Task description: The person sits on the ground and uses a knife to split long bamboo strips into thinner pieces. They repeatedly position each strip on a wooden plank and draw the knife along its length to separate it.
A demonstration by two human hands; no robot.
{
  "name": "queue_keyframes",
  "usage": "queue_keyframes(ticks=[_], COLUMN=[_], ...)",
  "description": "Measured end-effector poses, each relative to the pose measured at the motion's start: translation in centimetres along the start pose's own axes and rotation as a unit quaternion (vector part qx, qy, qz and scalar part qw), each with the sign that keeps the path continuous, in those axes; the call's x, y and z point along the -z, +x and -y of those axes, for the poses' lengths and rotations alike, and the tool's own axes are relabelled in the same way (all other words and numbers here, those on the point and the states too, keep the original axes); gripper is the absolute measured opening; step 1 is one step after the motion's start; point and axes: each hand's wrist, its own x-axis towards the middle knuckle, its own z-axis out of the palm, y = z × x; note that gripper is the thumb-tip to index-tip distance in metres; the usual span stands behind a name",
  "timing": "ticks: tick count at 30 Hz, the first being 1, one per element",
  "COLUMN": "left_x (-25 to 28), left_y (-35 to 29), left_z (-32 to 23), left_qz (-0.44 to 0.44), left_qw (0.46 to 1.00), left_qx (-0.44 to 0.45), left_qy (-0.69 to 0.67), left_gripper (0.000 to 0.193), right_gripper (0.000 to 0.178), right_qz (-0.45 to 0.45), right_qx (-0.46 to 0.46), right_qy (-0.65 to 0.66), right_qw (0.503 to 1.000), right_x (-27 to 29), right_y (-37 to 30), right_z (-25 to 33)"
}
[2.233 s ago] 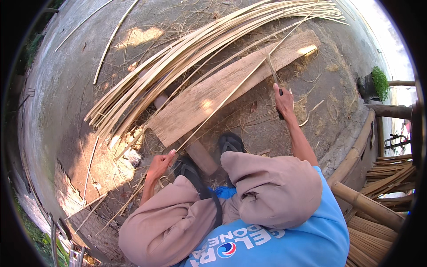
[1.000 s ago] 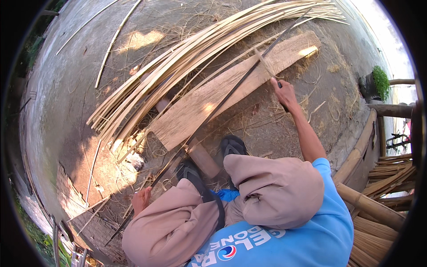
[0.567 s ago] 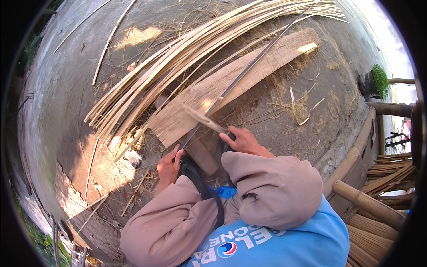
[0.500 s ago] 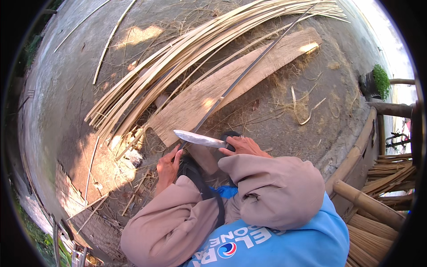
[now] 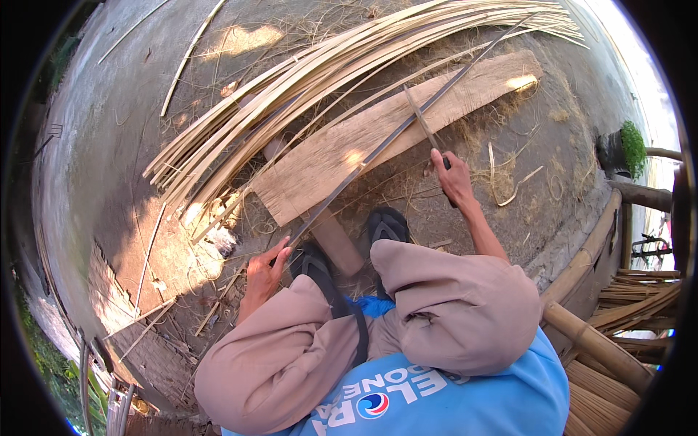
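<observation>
My left hand (image 5: 266, 269) pinches the near end of a long dark bamboo strip (image 5: 384, 144). The strip slants away to the upper right across a wooden board (image 5: 305, 174). In my right hand (image 5: 456, 179) is the handle of a knife (image 5: 419, 115), out beyond my right knee. Its blade points up and left, crossing the strip over the board; whether the edge touches the strip I cannot tell. A wooden block (image 5: 336, 243) lies under the board's near end, between my feet.
A large bundle of pale bamboo strips (image 5: 291, 91) curves along the board's far side. Shavings and loose strips (image 5: 515, 190) litter the ground. Bamboo poles (image 5: 582, 243) stand on the right, with more strips (image 5: 607, 381) behind them. A potted plant (image 5: 632, 149) is at far right.
My right hand has carried the knife from between my knees up and to the right, out along the strip. My left hand keeps its hold on the near end.
</observation>
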Motion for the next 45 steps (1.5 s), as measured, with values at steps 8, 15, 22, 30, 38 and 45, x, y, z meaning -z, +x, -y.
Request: queue_keyframes(ticks=[8, 15, 22, 30, 38, 45], left_x=[2.0, 5.0, -1.5, -0.6, 2.2, 4.0], left_y=[-3.2, -9.4, 0.3, 2.2, -1.9, -3.7], left_z=[3.5, 10.5, 0.4, -2.5, 0.3, 2.2], left_qz=[0.014, 0.007, 0.035, 0.125, 0.119, 0.118], left_qw=[0.999, 0.998, 0.998, 0.988, 0.984, 0.985], left_qx=[-0.002, 0.057, 0.022, 0.049, 0.115, 0.121], left_qy=[0.034, -0.001, -0.046, -0.083, -0.063, -0.044], left_gripper=[0.035, 0.035, 0.036, 0.045, 0.044, 0.046], right_gripper=[0.061, 0.068, 0.055, 0.053, 0.049, 0.06], right_qz=[0.069, -0.161, 0.075, 0.032, 0.109, -0.097], right_qx=[0.099, -0.099, 0.052, 0.047, 0.25, -0.056], right_qy=[-0.062, -0.027, -0.028, -0.095, -0.117, -0.043], right_qw=[0.991, 0.982, 0.995, 0.994, 0.955, 0.993], right_x=[-2.5, 9.4, -3.5, -1.3, -3.7, 5.4], right_y=[-1.3, 10.3, -2.7, -1.7, -6.0, 9.2], right_z=[1.9, -6.2, 2.2, 0.2, 1.2, -2.0])
